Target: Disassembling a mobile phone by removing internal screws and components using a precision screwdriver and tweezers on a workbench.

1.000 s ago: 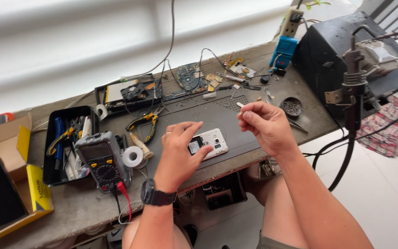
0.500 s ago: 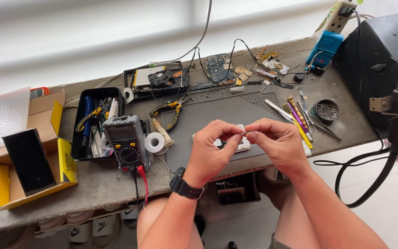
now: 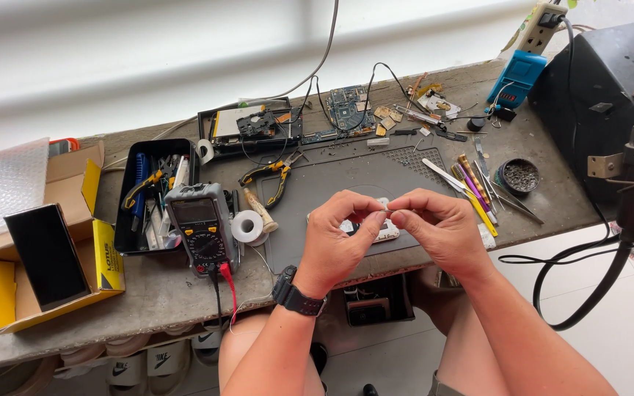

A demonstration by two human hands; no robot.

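We note a dark grey rubber work mat [image 3: 346, 180]; left of it, a grey-and-black multimeter with a yellow dial ring [image 3: 199, 224], then a yellow cardboard box [image 3: 104, 257]; right, a bright blue plastic charger [image 3: 516, 77].

Both forearms rose from the bottom edge and met at the centre. The left hand [image 3: 335, 238] was curled, knuckles up, thumb and forefinger pressed together in a tight grip. The right hand [image 3: 438, 231] mirrored it, its pinched fingertips [image 3: 398, 215] touching those of the left. Both wrists were bent slightly inward; the left wore a black watch.
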